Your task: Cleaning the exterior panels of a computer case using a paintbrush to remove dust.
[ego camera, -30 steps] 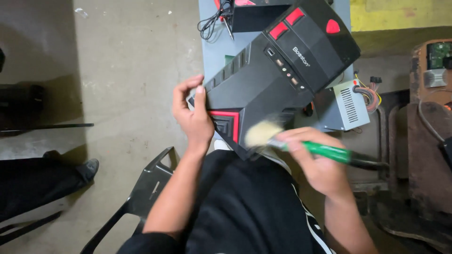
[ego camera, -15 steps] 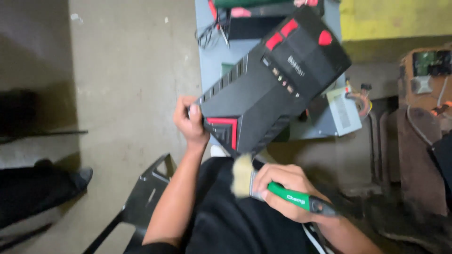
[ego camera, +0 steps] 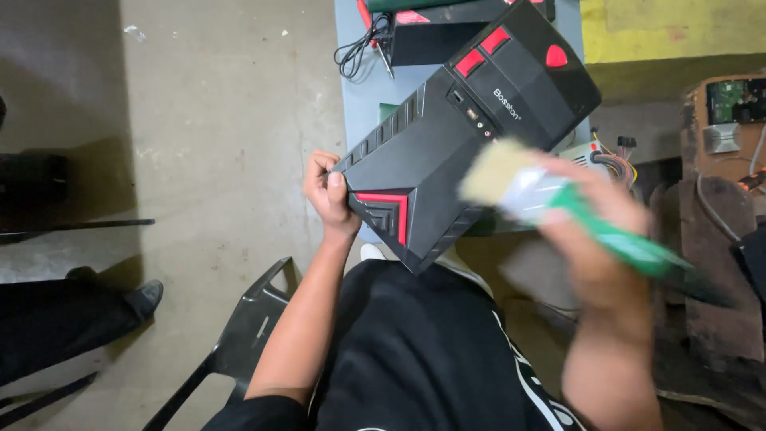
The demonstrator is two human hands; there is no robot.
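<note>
Your left hand [ego camera: 329, 195] is clenched on the lower left edge of the black computer case [ego camera: 463, 128], fingers curled tight over the rim and the thumb pressed flat on the front panel beside the red-bordered vent. The forearm runs straight up from your lap to the case. Your right hand [ego camera: 598, 239] is raised in front of the case, to its right, wrapped around the green handle of a paintbrush [ego camera: 558, 203]; motion blur smears the hand, so you appear to grip the handle in a closed fist, but the individual fingers cannot be told apart. The pale bristles point left, over the case's right edge; whether they touch it cannot be told.

The case lies tilted, its lower corner over your lap, its upper end over the grey table [ego camera: 359, 88].

Count: one brush, one case in hand, a second black and red case [ego camera: 431, 36] behind it on the table, one power supply unit [ego camera: 594, 156] with coloured wires, one coiled black cable [ego camera: 359, 52].

The second case is cut off by the top edge of the view. The power supply is mostly hidden behind your right hand. At the lower left, a shoe [ego camera: 144, 295] and a dark trouser leg of another person show partly.
</note>
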